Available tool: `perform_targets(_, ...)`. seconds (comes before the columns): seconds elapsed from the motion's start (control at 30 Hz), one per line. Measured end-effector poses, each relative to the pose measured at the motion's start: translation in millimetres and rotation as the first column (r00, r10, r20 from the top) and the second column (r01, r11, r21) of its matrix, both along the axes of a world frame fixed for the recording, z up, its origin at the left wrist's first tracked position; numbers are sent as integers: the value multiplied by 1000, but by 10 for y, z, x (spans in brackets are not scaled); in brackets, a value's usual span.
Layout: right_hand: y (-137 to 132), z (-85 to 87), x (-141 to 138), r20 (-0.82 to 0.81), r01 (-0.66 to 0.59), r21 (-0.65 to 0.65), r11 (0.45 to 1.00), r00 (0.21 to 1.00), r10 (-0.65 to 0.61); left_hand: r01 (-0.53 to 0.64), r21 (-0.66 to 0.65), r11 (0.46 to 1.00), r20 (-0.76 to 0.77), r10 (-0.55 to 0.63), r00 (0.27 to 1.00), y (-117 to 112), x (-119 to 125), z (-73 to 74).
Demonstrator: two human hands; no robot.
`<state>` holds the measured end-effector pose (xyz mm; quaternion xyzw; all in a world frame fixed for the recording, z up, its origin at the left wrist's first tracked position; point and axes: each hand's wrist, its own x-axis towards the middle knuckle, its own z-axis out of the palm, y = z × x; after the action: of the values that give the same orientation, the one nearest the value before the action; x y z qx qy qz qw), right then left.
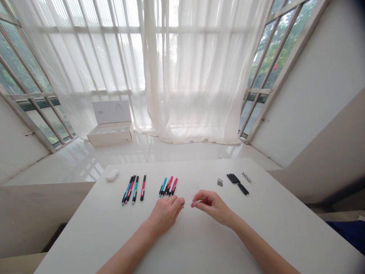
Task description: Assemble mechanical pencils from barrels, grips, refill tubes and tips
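My left hand [169, 211] is closed round a pen barrel, mostly hidden in the fingers, with a bit of teal at its end. A thin whitish pen refill [188, 203] spans the gap between my hands, its left end at the teal bit. My right hand [212, 205] pinches that refill between thumb and fingers. Just beyond the left hand lie several teal and pink pen barrels [170, 184] with black clips. Behind the right fingertips are more clear refills [197, 185], partly covered by the hand.
Several whole pens [135, 189] lie at the left, near a white earbud case [112, 175]. Small springs [219, 182], black rubber grips [234, 178] and metallic pen tips [246, 177] are grouped at the right on the white table [94, 228]. An open white box [110, 137] sits on the sill.
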<state>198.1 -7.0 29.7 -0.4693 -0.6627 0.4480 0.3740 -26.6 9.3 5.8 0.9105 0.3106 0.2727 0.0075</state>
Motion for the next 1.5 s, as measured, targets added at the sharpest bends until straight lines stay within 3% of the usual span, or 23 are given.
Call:
perform_targets(0.13,-12,-1,-35,115,-21,7,1000,993,20,18,-5,1000,-41,-18,999,-10,4,-17)
perform_targets(0.33,-17,-3,-65,209,53,139,989,975,-81,19,-12,1000,-47,-20,999,-18,7,-40)
perform_targets(0.6,-39,-70,-100,267,55,310,949,953,-142,8,3,1000,-18,-8,1000,-13,17,-49)
perform_targets(1.0,-68,-101,-99,302,-62,289,955,953,-29,18,40,999,-99,-14,995,-18,22,9)
perform_targets(1.17,-43,-33,-49,320,-107,276,955,947,14,12,64,998,-112,-5,994,-19,25,13)
perform_targets(1.27,65,17,138,331,-1,324,946,937,-113,-28,74,997,-88,34,995,-16,24,11)
perform_targets(1.33,165,27,340,371,143,398,906,879,-301,-46,79,996,-74,52,996,-15,23,10)
perform_targets(1.4,254,16,568,459,240,472,848,755,-469,-49,84,995,-67,55,996,-16,24,8)
perform_targets(1.5,322,-13,861,607,293,489,821,562,-562,-54,93,994,-64,60,996,-19,26,5)
